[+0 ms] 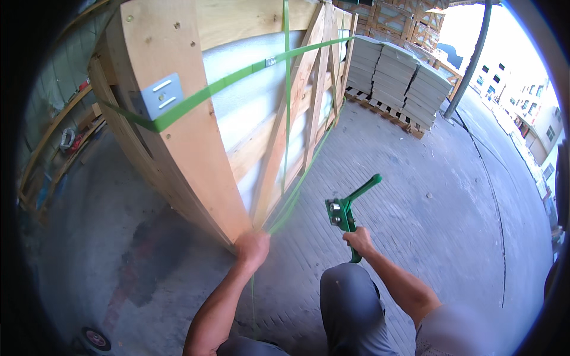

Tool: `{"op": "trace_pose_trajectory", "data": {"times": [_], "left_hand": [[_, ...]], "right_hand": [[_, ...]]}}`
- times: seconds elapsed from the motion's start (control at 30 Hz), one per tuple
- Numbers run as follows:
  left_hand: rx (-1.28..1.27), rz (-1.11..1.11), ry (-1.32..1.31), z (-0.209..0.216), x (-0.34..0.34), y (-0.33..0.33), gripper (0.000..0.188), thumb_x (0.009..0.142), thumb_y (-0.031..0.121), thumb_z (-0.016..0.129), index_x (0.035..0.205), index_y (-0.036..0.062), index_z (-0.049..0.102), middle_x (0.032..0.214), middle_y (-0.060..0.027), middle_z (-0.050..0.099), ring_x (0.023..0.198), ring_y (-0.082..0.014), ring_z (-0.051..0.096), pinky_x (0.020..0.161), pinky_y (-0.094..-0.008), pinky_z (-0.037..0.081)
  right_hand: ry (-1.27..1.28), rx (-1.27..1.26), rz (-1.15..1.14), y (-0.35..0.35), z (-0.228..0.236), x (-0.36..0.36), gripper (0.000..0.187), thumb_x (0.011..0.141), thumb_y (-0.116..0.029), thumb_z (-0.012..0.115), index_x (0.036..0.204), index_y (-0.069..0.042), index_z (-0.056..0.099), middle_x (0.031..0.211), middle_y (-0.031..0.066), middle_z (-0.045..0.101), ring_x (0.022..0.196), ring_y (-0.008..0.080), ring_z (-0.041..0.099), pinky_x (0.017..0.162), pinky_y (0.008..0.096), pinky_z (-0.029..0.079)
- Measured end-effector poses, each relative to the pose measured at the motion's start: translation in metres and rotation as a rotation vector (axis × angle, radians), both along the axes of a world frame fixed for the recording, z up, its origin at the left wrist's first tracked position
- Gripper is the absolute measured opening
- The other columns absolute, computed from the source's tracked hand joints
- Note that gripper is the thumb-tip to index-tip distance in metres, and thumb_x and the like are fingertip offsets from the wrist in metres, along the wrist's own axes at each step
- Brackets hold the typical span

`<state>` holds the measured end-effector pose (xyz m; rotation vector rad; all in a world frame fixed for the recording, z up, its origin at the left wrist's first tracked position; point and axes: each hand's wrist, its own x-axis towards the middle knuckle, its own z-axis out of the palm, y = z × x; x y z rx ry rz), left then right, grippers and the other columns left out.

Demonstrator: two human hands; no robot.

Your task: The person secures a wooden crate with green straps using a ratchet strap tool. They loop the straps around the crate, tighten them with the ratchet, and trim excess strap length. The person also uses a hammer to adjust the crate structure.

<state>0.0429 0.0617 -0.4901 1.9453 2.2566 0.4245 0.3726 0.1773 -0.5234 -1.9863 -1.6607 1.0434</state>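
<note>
A tall wooden crate with white wrapped contents stands just ahead on the left. A green strap runs around its upper part, passing over a metal corner plate and through a small metal buckle. My left hand is closed at the crate's bottom corner, where a loose green strap runs along the lower edge; strap also hangs below the fist. In my right hand is a green strapping tensioner, held by its lower handle above the floor, with its other handle pointing up and right.
Stacked white slabs rest on a wooden pallet at the back right, near a grey pole. More crates stand behind. A black cable crosses the concrete floor on the right. A small wheel shows at lower left.
</note>
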Motion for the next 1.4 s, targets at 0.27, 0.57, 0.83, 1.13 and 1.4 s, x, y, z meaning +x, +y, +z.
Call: {"op": "trace_pose_trajectory", "data": {"times": [0.27,0.57,0.83,1.13,1.4], "left_hand": [[-0.002,-0.004,0.062,0.007,0.000,0.001,0.033,0.092,0.032,0.054,0.073,0.0072,0.065,0.067,-0.0161,0.064,0.063,-0.0373,0.063,0.056,-0.0494,0.046],[-0.031,0.038,-0.041,0.023,0.005,0.005,0.030,0.091,0.029,0.054,0.075,0.0063,0.064,0.071,-0.0156,0.063,0.067,-0.0371,0.061,0.058,-0.0489,0.044],[-0.027,0.005,-0.084,0.042,0.010,0.005,0.024,0.086,0.026,0.058,0.074,0.0065,0.063,0.070,-0.0128,0.062,0.068,-0.0351,0.061,0.058,-0.0469,0.044],[-0.078,0.067,-0.046,0.046,0.012,0.004,0.034,0.095,0.025,0.051,0.073,0.0005,0.056,0.064,-0.0203,0.058,0.063,-0.0416,0.058,0.056,-0.0504,0.040],[-0.018,0.037,-0.109,0.046,0.009,0.004,0.033,0.094,0.027,0.052,0.075,0.0012,0.060,0.068,-0.0210,0.061,0.066,-0.0423,0.060,0.059,-0.0502,0.043]], "right_hand": [[-0.185,-0.212,0.099,-0.057,-0.134,0.056,0.036,0.071,-0.028,0.068,0.089,0.002,0.070,0.091,0.0225,0.068,0.088,0.0335,0.066,0.076,0.0427,0.050],[0.655,-0.131,-0.183,0.032,-0.069,0.076,0.037,0.085,-0.031,0.062,0.107,-0.002,0.066,0.107,0.0139,0.064,0.105,0.0207,0.058,0.081,0.0365,0.048],[-0.317,-0.191,0.572,0.009,-0.052,0.027,0.089,0.065,-0.030,0.075,0.139,0.003,0.037,0.129,0.0278,0.047,0.120,0.0378,0.050,0.101,0.0371,0.043],[-0.180,-0.534,-0.080,-0.044,-0.131,0.029,0.049,0.077,-0.044,0.066,0.099,0.001,0.068,0.095,0.0206,0.069,0.095,0.0355,0.067,0.080,0.0456,0.052],[-0.217,-0.349,-0.254,-0.062,-0.153,0.019,0.043,0.076,-0.038,0.068,0.105,-0.006,0.068,0.103,0.0187,0.068,0.098,0.0375,0.065,0.079,0.0479,0.052]]}}
